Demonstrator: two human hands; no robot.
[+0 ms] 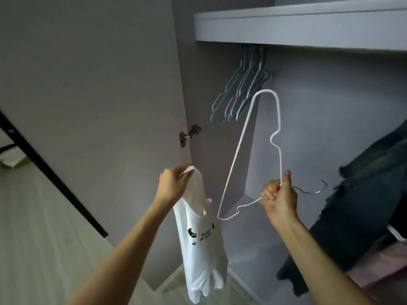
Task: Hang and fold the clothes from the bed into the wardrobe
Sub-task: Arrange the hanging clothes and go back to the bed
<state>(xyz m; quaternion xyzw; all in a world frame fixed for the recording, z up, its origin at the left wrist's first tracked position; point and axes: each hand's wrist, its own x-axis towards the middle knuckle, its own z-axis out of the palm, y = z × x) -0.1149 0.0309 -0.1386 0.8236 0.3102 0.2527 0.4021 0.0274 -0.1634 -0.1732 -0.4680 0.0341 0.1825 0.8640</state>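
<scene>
Hands both gripping: left hand (174,183) pinches the strap of a white top (203,245), which hangs below it in front of the wardrobe (220,150) opening; right hand (278,198) is fisted round the neck of a white wire hanger (253,148), held tilted, just right of the top. Empty hangers (241,93) bunch under the wardrobe shelf (297,29). Dark garment (356,205) hangs inside at right.

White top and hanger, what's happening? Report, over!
Left hand grips white top by its strap. Right hand grips white hanger near the hook. Top not on hanger yet. Nothing between them.
</scene>
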